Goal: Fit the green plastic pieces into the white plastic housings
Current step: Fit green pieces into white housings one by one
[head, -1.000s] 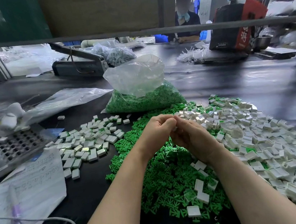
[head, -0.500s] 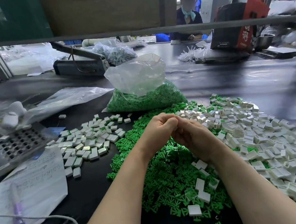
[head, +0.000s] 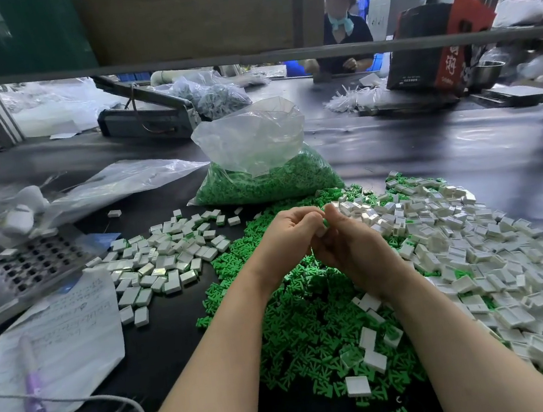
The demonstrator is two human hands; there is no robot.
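Fingers of our left hand curl inward and meet those of our right hand above the middle of the worktop; a sliver of green shows between them, so we judge both hands pinch one small green piece, though whether a white housing sits there too we cannot tell.

Loose green pieces lie heaped directly beneath our wrists, from centre down towards 6 o'clock. Empty white housings spread in a broad drift from 1 round to 4 o'clock. Both look light, stiff and smooth, liable to skid or flick away, so we would take each by its flat sides with the fingertips and press straight, not twist.

At 9 to 10 o'clock lies a smaller group of white blocks, possibly finished ones. A clear bag of green pieces stands at 12 o'clock. Further left sit a perforated metal tray, a handwritten sheet, a purple pen and a white cable. Another person sits across the worktop. Nothing blocks our hands; only the mixed heaps slow picking.
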